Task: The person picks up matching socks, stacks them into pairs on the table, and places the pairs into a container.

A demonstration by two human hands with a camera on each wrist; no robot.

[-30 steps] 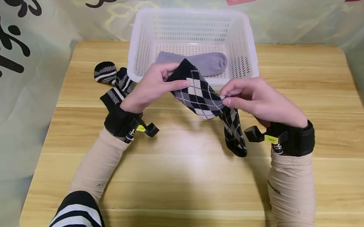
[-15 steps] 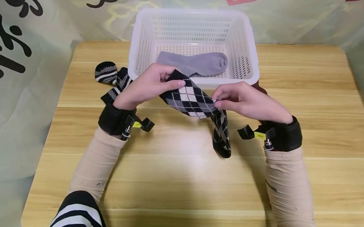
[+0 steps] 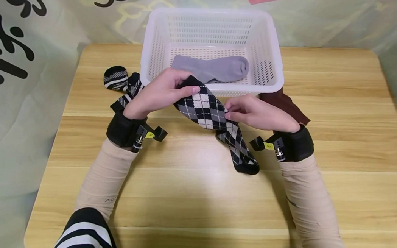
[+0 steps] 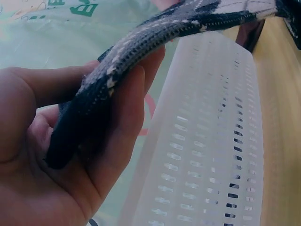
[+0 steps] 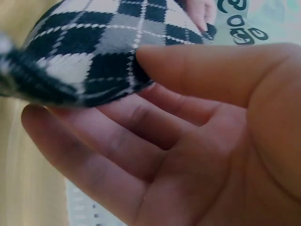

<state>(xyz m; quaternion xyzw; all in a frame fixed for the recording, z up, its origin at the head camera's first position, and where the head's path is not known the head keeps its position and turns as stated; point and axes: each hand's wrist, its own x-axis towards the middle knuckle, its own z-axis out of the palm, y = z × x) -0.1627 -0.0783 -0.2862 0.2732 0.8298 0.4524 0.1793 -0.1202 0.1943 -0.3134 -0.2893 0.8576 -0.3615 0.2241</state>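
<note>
On the left, a pale sheet [image 3: 7, 120] with black lettering hangs behind a light wood-grain table [image 3: 183, 208]; striped black-and-white knitwear [image 3: 115, 79] lies at its far left. The left hand [image 3: 159, 94] pinches the black cuff of an argyle sock [image 3: 202, 108], its diamonds black, grey and white, just on the near side of a white slotted basket [image 3: 208, 10] holding a grey sock [image 3: 215, 70]. The argyle sock slants near and right to a black toe. The right hand [image 3: 261, 114] pinches its middle, thumb above, beside dark maroon cloth [image 3: 287, 105].
</note>
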